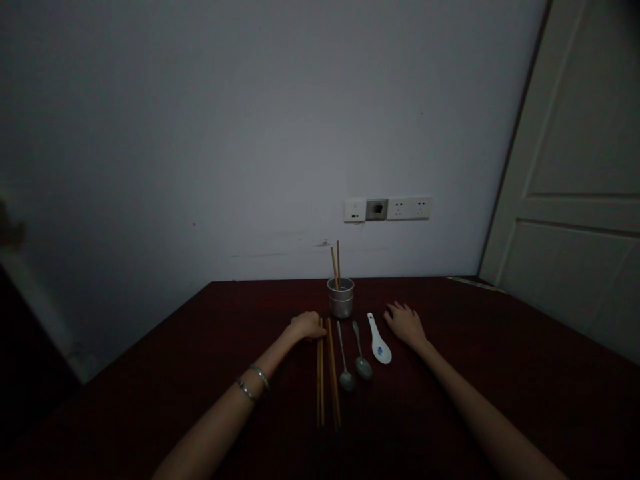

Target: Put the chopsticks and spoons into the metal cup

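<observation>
My left hand (307,326) is closed at the far end of the left pair of chopsticks (321,380), which lies on the dark red table. Its fingertips are partly hidden. Just to the right lies a second pair of chopsticks (333,373). Two metal spoons come after it, one long-handled (344,360) and one shorter (361,353), bowls toward me. A white soup spoon (379,343) with a blue mark rests farther right. Flat on the table beside it is my right hand (405,324), fingers spread and holding nothing.
A metal cup (341,303) with two upright chopsticks (337,263) stands behind the row. The table (225,313) meets a wall with sockets (409,208). A pale door (575,200) is at the right. Something flat and thin (475,285) lies along the table's far right edge.
</observation>
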Demonstrator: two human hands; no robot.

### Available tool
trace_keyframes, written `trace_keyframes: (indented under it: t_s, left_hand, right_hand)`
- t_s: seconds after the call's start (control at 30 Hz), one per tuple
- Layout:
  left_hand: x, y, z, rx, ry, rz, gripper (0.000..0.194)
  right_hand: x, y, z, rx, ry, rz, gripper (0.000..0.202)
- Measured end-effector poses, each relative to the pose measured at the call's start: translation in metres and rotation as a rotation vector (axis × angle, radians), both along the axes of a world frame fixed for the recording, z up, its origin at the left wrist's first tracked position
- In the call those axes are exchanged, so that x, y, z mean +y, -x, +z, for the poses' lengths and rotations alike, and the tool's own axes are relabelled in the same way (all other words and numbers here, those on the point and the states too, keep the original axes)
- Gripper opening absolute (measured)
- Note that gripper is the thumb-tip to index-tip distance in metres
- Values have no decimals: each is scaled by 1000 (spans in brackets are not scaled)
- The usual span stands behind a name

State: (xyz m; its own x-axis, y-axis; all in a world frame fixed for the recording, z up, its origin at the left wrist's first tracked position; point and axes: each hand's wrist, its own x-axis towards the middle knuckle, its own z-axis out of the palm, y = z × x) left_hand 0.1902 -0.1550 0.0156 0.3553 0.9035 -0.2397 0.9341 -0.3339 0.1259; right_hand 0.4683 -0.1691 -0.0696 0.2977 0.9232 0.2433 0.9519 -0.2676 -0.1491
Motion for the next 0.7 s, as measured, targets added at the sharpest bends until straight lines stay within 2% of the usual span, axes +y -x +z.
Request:
trace_keyframes:
  t_s: [0.37, 0.7]
  left_hand:
    - [-1, -7, -16, -36, -115, -5, 35]
    - [1, -8, -26, -85, -192, 17, 35]
  right_hand:
    - [0, -1, 0, 9, -14, 7, 48]
    - [-2, 0, 1, 0, -22, 17, 48]
